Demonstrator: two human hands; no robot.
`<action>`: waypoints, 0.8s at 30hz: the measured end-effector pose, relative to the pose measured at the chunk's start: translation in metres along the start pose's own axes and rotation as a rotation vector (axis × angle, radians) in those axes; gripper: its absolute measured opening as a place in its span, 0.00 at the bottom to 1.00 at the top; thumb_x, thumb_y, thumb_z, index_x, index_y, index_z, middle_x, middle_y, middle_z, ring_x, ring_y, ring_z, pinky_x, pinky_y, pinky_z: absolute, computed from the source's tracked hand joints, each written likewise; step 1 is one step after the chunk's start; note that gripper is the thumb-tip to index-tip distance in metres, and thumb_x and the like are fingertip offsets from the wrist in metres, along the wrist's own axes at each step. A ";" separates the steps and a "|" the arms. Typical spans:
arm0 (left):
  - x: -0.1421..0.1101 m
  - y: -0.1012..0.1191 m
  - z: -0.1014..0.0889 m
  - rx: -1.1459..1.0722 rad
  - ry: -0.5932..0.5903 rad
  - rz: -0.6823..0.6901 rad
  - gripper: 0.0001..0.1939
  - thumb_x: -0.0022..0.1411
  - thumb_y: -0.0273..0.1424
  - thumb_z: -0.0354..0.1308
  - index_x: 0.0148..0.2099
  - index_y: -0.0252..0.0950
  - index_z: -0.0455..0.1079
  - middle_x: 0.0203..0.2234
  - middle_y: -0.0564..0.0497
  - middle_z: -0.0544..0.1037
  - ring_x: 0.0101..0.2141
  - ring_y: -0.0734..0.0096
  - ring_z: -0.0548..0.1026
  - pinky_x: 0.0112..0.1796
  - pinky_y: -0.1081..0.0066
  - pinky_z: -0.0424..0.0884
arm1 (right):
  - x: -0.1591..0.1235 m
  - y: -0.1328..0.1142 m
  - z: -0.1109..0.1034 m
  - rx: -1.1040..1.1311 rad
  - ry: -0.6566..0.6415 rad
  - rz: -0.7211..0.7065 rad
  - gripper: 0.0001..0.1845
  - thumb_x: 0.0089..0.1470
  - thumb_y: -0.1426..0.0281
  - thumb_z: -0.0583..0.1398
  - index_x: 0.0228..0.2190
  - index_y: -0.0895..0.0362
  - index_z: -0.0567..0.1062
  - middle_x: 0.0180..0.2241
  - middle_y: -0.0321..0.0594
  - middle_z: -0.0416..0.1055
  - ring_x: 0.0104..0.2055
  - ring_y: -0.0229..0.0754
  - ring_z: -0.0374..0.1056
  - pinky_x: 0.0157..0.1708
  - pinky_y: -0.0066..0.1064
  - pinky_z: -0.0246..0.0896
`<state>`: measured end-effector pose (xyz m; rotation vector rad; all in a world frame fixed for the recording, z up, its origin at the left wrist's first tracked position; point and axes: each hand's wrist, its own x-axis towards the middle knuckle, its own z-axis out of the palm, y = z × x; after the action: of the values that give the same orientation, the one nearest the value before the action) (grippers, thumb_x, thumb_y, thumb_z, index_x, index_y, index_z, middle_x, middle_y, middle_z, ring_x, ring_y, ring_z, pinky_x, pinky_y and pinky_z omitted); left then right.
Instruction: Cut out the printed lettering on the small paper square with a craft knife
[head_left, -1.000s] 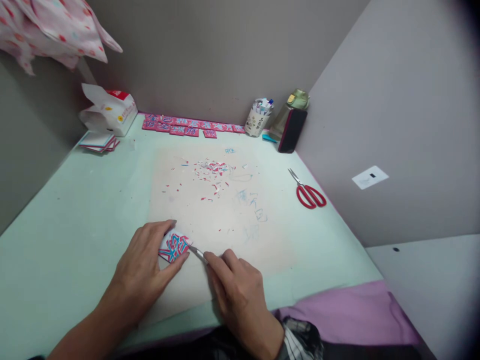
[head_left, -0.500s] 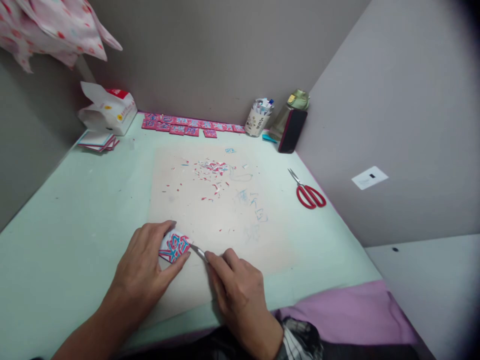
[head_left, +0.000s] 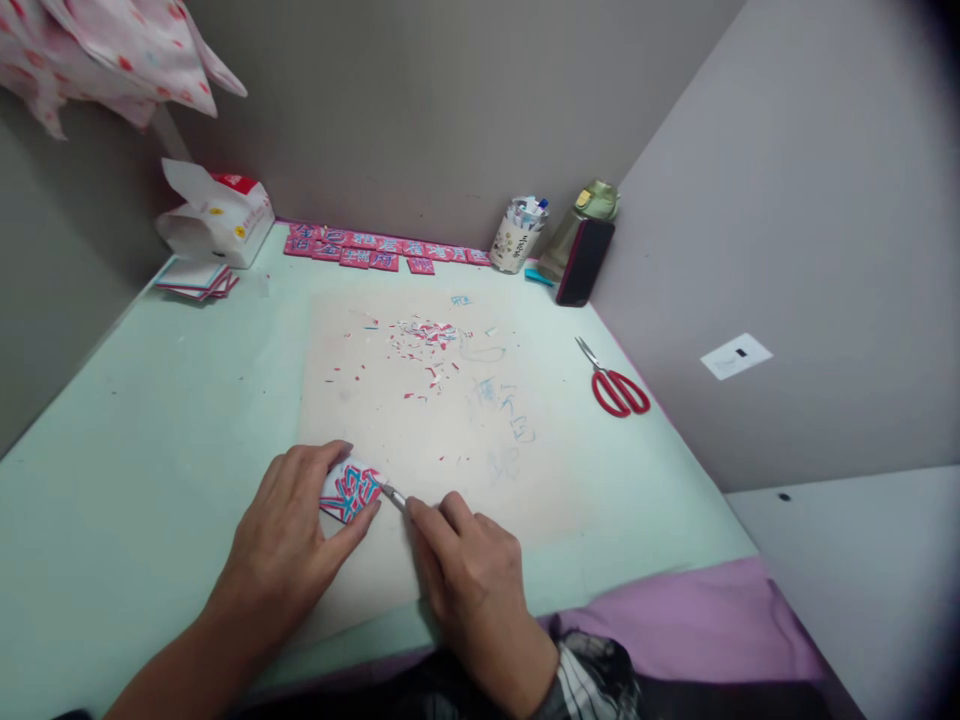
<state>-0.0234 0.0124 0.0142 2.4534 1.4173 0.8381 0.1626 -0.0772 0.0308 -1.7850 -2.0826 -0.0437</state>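
Note:
Between the thumb and fingers of my left hand (head_left: 296, 525) is a small flat carving block (head_left: 351, 492), tilted, its face marked with blue character strokes edged in red on white. My right hand (head_left: 472, 565) grips a slim metal carving knife (head_left: 395, 496) like a pen. The blade tip touches the block's right edge, near my left thumb. Both hands rest low over a beige sheet (head_left: 360, 590) on the pale green table. Farther up the sheet lies a heap of red and white shavings (head_left: 433, 333), with loose bits scattered around it.
Red-handled scissors (head_left: 616, 385) lie at the right. Along the back wall run rows of red carved tiles (head_left: 386, 249). A pen cup (head_left: 517, 237), a phone (head_left: 586, 262) and a green bottle (head_left: 598, 200) stand back right. At back left are a white paper box (head_left: 225, 215) and stacked cards (head_left: 193, 280).
The knife tip and my right hand have shifted very slightly up and left along the block's edge. My left hand keeps the same hold on the block.

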 end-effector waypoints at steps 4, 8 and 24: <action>0.000 0.001 -0.001 -0.009 -0.003 0.007 0.23 0.72 0.48 0.50 0.56 0.33 0.65 0.44 0.41 0.74 0.44 0.51 0.75 0.46 0.54 0.74 | 0.001 -0.002 0.000 -0.009 0.012 0.000 0.16 0.63 0.78 0.60 0.51 0.54 0.73 0.33 0.38 0.72 0.26 0.42 0.62 0.28 0.35 0.50; 0.001 0.001 -0.002 -0.014 -0.007 -0.010 0.23 0.72 0.49 0.50 0.55 0.34 0.65 0.43 0.42 0.74 0.44 0.52 0.75 0.45 0.54 0.74 | -0.003 -0.001 -0.001 -0.043 0.019 -0.023 0.21 0.60 0.80 0.61 0.53 0.55 0.73 0.34 0.39 0.72 0.27 0.43 0.62 0.28 0.37 0.50; 0.001 0.001 -0.001 -0.021 0.020 -0.004 0.23 0.73 0.50 0.49 0.54 0.34 0.65 0.42 0.42 0.74 0.42 0.52 0.75 0.43 0.55 0.75 | 0.004 0.002 0.002 -0.038 0.007 -0.006 0.15 0.63 0.77 0.60 0.51 0.54 0.73 0.33 0.37 0.71 0.26 0.40 0.63 0.27 0.35 0.51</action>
<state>-0.0225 0.0127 0.0156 2.4328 1.4130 0.8740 0.1635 -0.0729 0.0295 -1.7985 -2.0956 -0.0912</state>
